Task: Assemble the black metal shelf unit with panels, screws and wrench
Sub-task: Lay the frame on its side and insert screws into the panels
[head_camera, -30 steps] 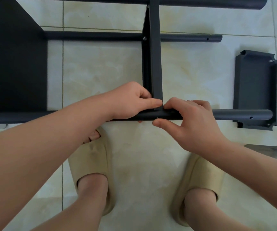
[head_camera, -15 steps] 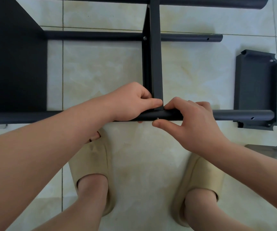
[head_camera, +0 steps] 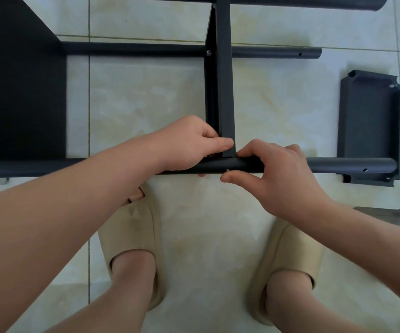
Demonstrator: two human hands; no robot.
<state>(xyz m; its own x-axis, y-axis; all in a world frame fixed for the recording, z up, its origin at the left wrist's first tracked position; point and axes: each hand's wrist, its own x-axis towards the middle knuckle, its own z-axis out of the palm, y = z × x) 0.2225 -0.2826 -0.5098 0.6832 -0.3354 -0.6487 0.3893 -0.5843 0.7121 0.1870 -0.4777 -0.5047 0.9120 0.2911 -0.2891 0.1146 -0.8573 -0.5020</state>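
- Presently, left hand (head_camera: 189, 143) grips the near tube (head_camera: 338, 164) (it runs left to right), thumb pressing the middle shelf panel (head_camera: 225, 80) end onto it.
- Right hand (head_camera: 278, 169) curls over the same tube just beside the joint, thumb touching a small screw (head_camera: 228, 170) in the tube's near face.

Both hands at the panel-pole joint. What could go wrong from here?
1. The screw looks only partly seated in the near pole; the right hand has just its thumb beside it, so it may fall out or start crooked.
2. The left hand grips the middle panel at the joint; a slip could misalign the holes or nip fingers.
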